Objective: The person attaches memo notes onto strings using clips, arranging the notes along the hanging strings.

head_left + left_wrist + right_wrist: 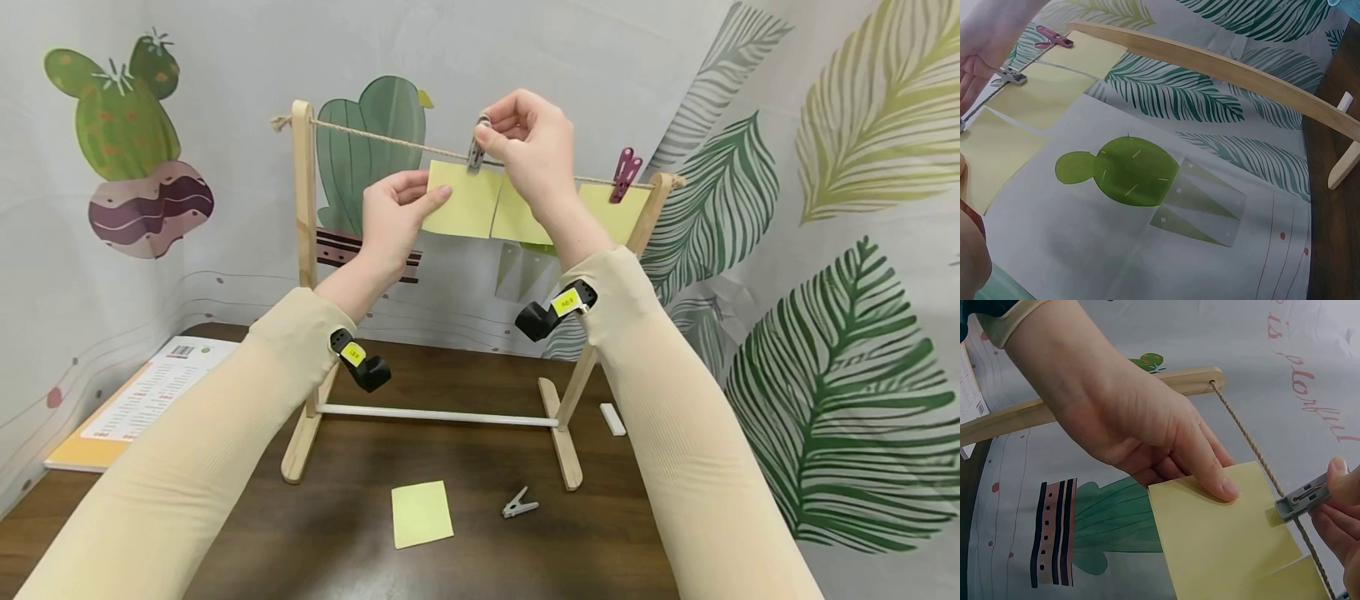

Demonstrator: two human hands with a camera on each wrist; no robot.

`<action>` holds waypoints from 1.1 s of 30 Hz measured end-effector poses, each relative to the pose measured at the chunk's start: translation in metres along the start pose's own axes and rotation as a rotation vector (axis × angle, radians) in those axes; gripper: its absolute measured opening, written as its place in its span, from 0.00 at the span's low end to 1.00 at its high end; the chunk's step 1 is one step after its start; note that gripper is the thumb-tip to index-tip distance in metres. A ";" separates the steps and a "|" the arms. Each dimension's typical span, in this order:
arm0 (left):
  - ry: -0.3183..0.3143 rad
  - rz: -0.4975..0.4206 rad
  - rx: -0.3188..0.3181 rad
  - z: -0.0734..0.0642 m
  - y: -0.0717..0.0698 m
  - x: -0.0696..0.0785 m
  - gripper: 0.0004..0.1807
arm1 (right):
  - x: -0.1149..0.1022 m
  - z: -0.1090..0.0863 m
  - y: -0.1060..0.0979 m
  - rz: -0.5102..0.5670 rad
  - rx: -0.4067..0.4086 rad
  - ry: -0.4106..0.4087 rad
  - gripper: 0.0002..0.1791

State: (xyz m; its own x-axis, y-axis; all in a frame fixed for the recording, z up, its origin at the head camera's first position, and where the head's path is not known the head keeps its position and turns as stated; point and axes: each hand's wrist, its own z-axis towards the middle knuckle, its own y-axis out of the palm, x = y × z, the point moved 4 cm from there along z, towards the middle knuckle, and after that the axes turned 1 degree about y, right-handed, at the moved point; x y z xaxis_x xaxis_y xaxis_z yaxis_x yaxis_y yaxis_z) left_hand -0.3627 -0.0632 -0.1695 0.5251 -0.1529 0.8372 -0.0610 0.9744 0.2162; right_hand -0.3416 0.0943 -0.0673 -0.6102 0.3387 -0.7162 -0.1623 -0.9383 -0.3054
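Note:
My left hand (393,217) pinches the left edge of a yellow paper sheet (463,207), thumb on its front. The sheet hangs at a twine line (375,136). Above it, my right hand (540,154) pinches a grey clothespin (476,157) whose jaws sit over the twine and the sheet's top edge, as the right wrist view shows. A second yellow sheet (517,212) hangs just to the right, partly behind my right hand; another grey clothespin (1013,76) clips it in the left wrist view. Farther right, a purple clothespin (625,175) holds a third yellow sheet (600,212).
The twine spans a wooden stand (303,208) with a white crossbar (435,414). On the brown table lie a yellow paper square (422,515), a light grey clothespin (519,503), a white block (612,419) and a book or folder (90,450) at the left.

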 end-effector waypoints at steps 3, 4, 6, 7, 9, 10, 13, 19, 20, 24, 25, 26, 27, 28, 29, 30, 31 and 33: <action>-0.002 -0.008 -0.003 0.000 0.000 0.000 0.17 | 0.001 -0.001 0.002 -0.027 -0.012 0.011 0.05; -0.003 -0.009 -0.004 0.000 0.000 0.000 0.18 | 0.001 -0.001 0.002 -0.037 -0.016 0.013 0.05; -0.003 -0.009 -0.006 -0.001 0.001 0.000 0.18 | 0.001 -0.001 0.003 -0.052 -0.023 0.012 0.05; -0.004 -0.010 -0.006 -0.001 0.001 0.000 0.18 | 0.001 -0.001 0.003 -0.063 -0.027 0.009 0.06; -0.005 -0.012 -0.007 -0.001 0.001 0.000 0.18 | 0.002 -0.002 0.004 -0.085 -0.037 0.001 0.08; -0.006 -0.012 -0.006 -0.001 0.001 0.000 0.18 | 0.002 -0.002 0.005 -0.099 -0.041 -0.008 0.09; -0.006 -0.009 -0.008 -0.001 0.001 0.001 0.18 | 0.002 -0.003 0.006 -0.136 -0.052 -0.033 0.11; -0.009 -0.012 -0.019 -0.001 0.001 0.001 0.18 | 0.003 -0.004 0.006 -0.173 -0.059 -0.048 0.13; -0.008 -0.019 -0.020 -0.001 0.001 0.002 0.18 | 0.003 -0.004 0.006 -0.178 -0.061 -0.047 0.13; -0.010 -0.042 -0.026 0.000 -0.001 0.002 0.17 | 0.003 -0.005 0.006 -0.201 -0.070 -0.043 0.14; -0.010 -0.044 -0.027 0.000 -0.001 0.002 0.17 | 0.003 -0.005 0.006 -0.203 -0.074 -0.040 0.15; -0.010 -0.044 -0.029 0.000 -0.001 0.002 0.17 | 0.004 -0.005 0.006 -0.205 -0.077 -0.038 0.15; -0.012 -0.045 -0.031 0.000 -0.002 0.002 0.17 | 0.004 -0.005 0.006 -0.205 -0.078 -0.036 0.15; -0.012 -0.045 -0.033 0.000 -0.002 0.002 0.18 | 0.004 -0.005 0.006 -0.205 -0.080 -0.036 0.15; -0.011 -0.042 -0.033 0.000 -0.002 0.002 0.18 | 0.004 -0.005 0.006 -0.205 -0.080 -0.036 0.15; -0.011 -0.040 -0.034 0.000 -0.002 0.002 0.18 | 0.004 -0.005 0.006 -0.202 -0.081 -0.037 0.16; -0.011 -0.037 -0.034 0.000 -0.002 0.002 0.18 | 0.005 -0.005 0.006 -0.199 -0.081 -0.038 0.16; -0.009 -0.034 -0.034 -0.001 -0.002 0.001 0.18 | 0.005 -0.005 0.007 -0.194 -0.082 -0.044 0.16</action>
State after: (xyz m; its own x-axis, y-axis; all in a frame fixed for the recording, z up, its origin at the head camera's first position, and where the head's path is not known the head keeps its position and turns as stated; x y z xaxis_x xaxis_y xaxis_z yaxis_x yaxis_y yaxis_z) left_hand -0.3612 -0.0653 -0.1691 0.5189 -0.1875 0.8340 -0.0141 0.9736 0.2277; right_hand -0.3415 0.0901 -0.0759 -0.6074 0.5074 -0.6112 -0.2178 -0.8463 -0.4861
